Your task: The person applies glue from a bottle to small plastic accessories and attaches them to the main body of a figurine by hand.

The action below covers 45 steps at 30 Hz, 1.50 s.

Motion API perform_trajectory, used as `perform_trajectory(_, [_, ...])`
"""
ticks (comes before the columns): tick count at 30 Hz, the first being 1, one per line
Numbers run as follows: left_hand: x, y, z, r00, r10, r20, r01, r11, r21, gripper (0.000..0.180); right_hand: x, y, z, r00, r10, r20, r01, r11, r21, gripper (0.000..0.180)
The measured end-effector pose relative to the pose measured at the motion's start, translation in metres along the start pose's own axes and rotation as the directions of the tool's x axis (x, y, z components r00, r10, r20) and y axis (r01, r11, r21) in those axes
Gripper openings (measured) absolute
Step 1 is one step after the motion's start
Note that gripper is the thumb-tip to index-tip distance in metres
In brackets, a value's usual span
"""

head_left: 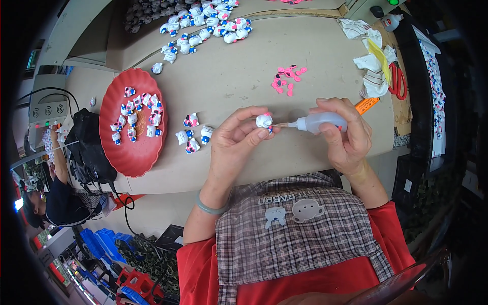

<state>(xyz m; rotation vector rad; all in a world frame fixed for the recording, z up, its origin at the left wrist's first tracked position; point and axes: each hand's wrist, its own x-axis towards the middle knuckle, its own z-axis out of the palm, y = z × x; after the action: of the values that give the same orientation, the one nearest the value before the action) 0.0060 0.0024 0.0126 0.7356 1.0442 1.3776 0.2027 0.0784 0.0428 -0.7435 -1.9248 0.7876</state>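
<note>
I see my right hand point(345, 133) clamped on the glue bottle point(320, 122) — lying level, nozzle pointing left at the white figurine point(264, 121) pinched in my left hand point(236, 140).

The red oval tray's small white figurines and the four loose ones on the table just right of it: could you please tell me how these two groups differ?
The figurines in the red oval tray are many, crowded into its upper half; the loose figurines number only four, spread apart. The tray group lies on red plastic, the loose group on the bare beige table, closer to the left hand. Both are small, white, with pink and blue marks.
</note>
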Motion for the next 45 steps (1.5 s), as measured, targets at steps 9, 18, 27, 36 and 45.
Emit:
perform_trajectory(9, [-0.0004, -0.0019, 0.0003, 1.0, -0.023, 0.014, 0.024, 0.999, -0.043, 0.036, -0.0025, 0.0019, 0.0012, 1.0, -0.015, -0.025, 0.015, 1.0, -0.012, 0.032])
perform_trajectory(18, [0.0014, -0.0009, -0.001, 0.998, -0.011, 0.054, 0.015, 0.998, -0.059, 0.038, -0.0049, 0.0045, 0.0006, 0.997, -0.055, -0.058, 0.053, 0.998, -0.03, 0.032])
perform_trajectory(27, [0.0016, -0.0007, 0.0, 0.998, -0.027, 0.053, 0.03, 0.998, -0.054, 0.038, -0.0049, 0.005, -0.0009, 0.998, -0.044, -0.052, 0.043, 0.999, -0.022, 0.032])
perform_trajectory(36, [0.0022, -0.0008, -0.001, 0.998, -0.03, 0.056, 0.033, 0.998, -0.058, 0.038, -0.0027, 0.0062, -0.0009, 0.994, -0.104, -0.039, 0.101, 0.993, -0.052, 0.032])
perform_trajectory(45, [0.002, 0.001, 0.0001, 0.999, -0.043, 0.029, 0.044, 0.998, -0.039, 0.038, -0.0016, 0.0071, 0.0032, 0.987, -0.156, -0.036, 0.152, 0.983, -0.099, 0.03])
